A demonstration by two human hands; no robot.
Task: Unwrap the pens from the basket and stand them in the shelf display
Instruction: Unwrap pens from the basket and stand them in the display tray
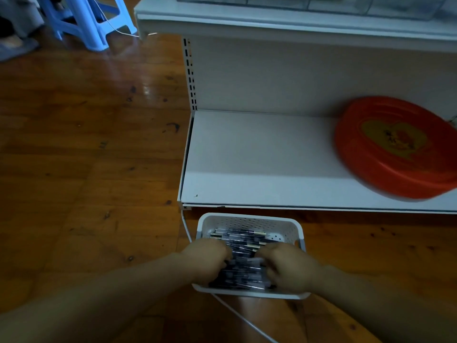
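Note:
A white perforated basket (249,220) sits on the wooden floor just in front of the bottom shelf. It is full of dark wrapped pens (243,256) lying crosswise. Both of my hands are inside it. My left hand (210,259) reaches in from the left with fingers curled down into the pile. From the right, my right hand (286,267) does the same. Whether either hand grips a pen is hidden by the fingers and blur. A clear display tray (309,3) sits on the upper shelf at the frame's top.
The white bottom shelf (259,157) is bare on its left part, and a red round tray (395,147) leans at its right. A white cable (237,315) runs across the floor under the basket. A blue plastic stool (94,18) stands at the far left.

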